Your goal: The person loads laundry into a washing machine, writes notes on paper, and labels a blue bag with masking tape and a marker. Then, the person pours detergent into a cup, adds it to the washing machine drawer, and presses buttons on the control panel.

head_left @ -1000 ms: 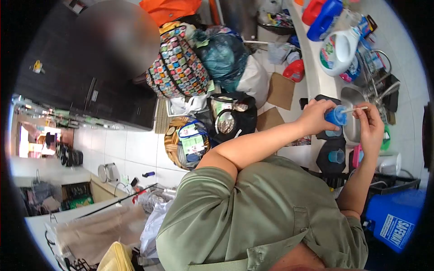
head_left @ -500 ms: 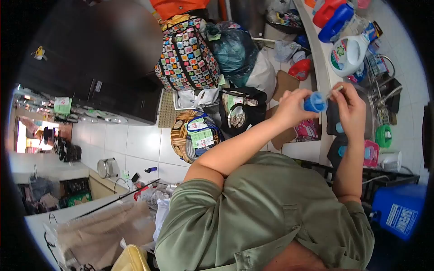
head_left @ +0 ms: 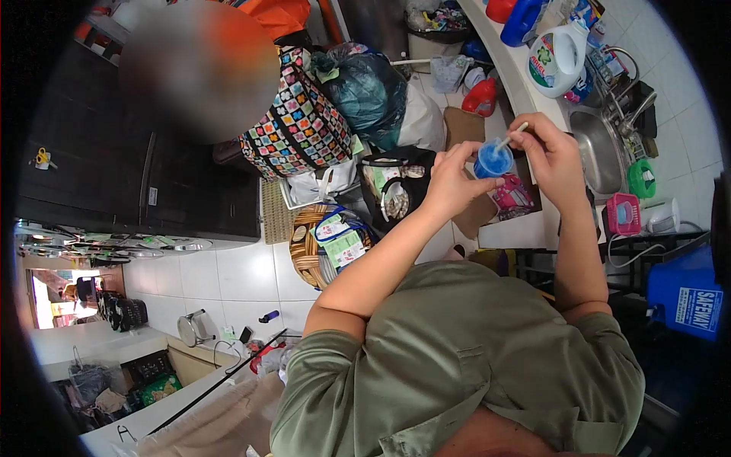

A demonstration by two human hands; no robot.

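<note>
My left hand (head_left: 457,181) is wrapped around a small cup (head_left: 481,169) with blue stuff inside, its mouth tilted up towards me. My right hand (head_left: 550,156) pinches a thin pale stick (head_left: 503,142), whose lower end dips into the cup. Whether the blue stuff is liquid or paste I cannot make out. Both hands are held up in front of the counter's edge, close to a metal sink (head_left: 600,156).
A white detergent bottle (head_left: 550,62) and a blue bottle (head_left: 522,21) stand on the counter. By the sink are a pink basket (head_left: 624,215) and a green container (head_left: 641,179). Bags, a wicker basket (head_left: 306,255) and a red bottle (head_left: 480,99) crowd the floor.
The view has shifted, with both hands now slightly left in it. The stick, held near the cup's rim before, now reaches into the cup. More of the sink shows.
</note>
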